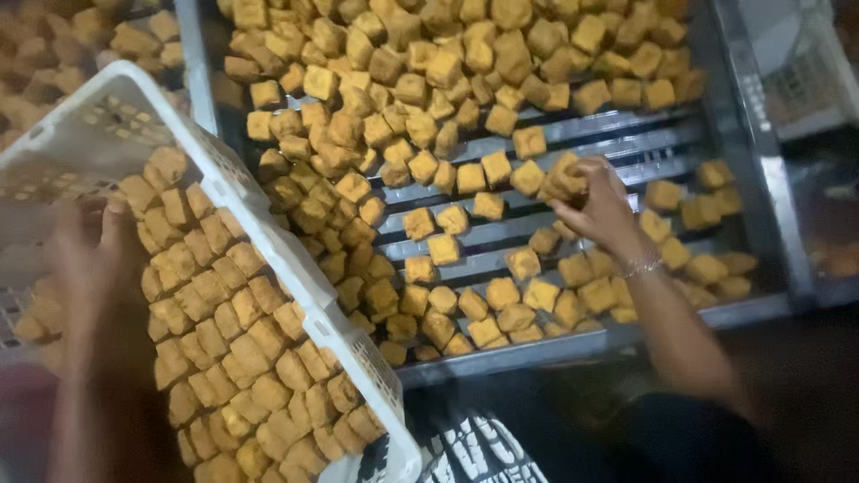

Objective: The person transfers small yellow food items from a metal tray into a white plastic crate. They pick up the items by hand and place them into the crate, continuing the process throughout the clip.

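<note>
Right hand (598, 207) grips fried tofu cubes (567, 179) (over the slatted tray (626, 143)).

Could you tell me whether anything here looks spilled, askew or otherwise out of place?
Nothing looks spilled. The white crate sits tilted against the metal tray, with fried cubes lined up inside. The right hand grips a few cubes over the tray's bare slats; the left hand rests in the crate.
</note>
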